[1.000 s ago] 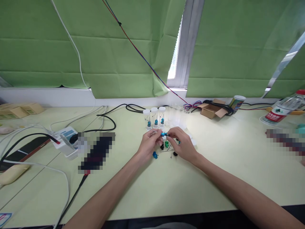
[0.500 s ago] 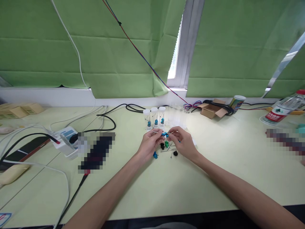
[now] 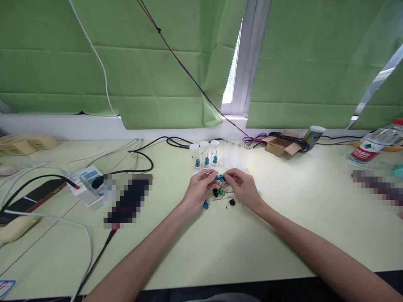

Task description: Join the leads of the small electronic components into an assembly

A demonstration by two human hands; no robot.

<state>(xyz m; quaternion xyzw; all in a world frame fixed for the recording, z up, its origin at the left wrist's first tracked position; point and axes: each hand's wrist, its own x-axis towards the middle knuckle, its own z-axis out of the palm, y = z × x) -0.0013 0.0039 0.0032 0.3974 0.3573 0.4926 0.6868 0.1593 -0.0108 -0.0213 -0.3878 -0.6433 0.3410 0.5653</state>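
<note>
We pinch a small blue part [image 3: 219, 178] btwn both hands, left hand [image 3: 199, 189] & right hand [image 3: 242, 187] closed on it just above the table [image 3: 201, 247], likely raised so its thin wire can be worked. Spare parts [image 3: 220, 192] lie underneath; three capped tubes [image 3: 204, 156] stand behind. Bottle [image 3: 374, 144] label too blurred to read.

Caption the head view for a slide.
Left hand and right hand pinch a small blue wire-legged part above the pale green table.
</note>
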